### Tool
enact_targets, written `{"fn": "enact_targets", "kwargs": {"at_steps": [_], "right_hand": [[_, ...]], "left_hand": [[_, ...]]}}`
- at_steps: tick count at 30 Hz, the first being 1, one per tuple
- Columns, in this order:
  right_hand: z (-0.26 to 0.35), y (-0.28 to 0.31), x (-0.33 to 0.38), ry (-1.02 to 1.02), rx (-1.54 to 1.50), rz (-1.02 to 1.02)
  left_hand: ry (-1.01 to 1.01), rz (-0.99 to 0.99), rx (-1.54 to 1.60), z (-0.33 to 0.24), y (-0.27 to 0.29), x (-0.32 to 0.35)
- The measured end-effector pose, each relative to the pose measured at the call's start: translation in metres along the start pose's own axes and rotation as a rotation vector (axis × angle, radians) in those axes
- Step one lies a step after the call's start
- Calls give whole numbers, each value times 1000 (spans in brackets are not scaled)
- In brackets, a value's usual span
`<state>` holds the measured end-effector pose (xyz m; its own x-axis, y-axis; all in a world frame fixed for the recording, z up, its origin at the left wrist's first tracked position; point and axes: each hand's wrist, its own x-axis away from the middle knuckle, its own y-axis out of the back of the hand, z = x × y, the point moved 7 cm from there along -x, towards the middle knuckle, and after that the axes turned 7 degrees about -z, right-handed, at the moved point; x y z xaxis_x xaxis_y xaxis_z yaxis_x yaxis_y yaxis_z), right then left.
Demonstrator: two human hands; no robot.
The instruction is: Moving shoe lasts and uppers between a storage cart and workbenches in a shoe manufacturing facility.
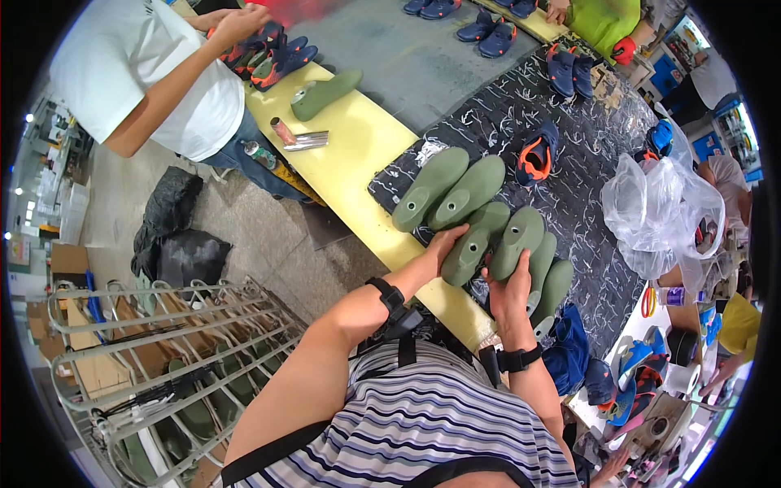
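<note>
Along the yellow bench's (370,154) near edge, the left hand (451,246) grasps 1 green shoe last (467,259) by its outer side; the right hand (509,299) grips the neighbouring last (521,236) at its near end. Both lasts sit between the hands, probably to stay together. 2 spare lasts (469,192) lie just beyond, side by side, perhaps for easy reach.

Green shoe lasts (521,232) crowd both hands (445,248) (510,299); the yellow bench (370,163) has room leftward.
</note>
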<state>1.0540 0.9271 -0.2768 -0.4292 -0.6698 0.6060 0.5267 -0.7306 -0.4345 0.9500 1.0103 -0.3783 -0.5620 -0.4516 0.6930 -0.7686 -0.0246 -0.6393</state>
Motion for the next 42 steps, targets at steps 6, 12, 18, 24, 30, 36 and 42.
{"fn": "enact_targets", "kwargs": {"at_steps": [6,12,18,24,30,36,42], "right_hand": [[-63,18,-3,-272,-77,-43],[-46,22,30,-452,206,103],[-2,17,77,-321,433,511],[-24,16,125,-406,614,835],[-88,3,181,-522,812,1155],[-142,13,236,-668,865,1303],[-179,27,271,-666,930,1286]], "left_hand": [[-238,-50,-146,-54,-1,-2],[-863,-574,-1176,-90,-20,19],[-1158,-657,-1282,-78,-27,101],[-1010,-567,-1198,4,14,215],[-989,-985,-906,110,66,390],[-1156,-1335,-621,201,65,532],[-1612,-1951,-975,233,59,715]]}}
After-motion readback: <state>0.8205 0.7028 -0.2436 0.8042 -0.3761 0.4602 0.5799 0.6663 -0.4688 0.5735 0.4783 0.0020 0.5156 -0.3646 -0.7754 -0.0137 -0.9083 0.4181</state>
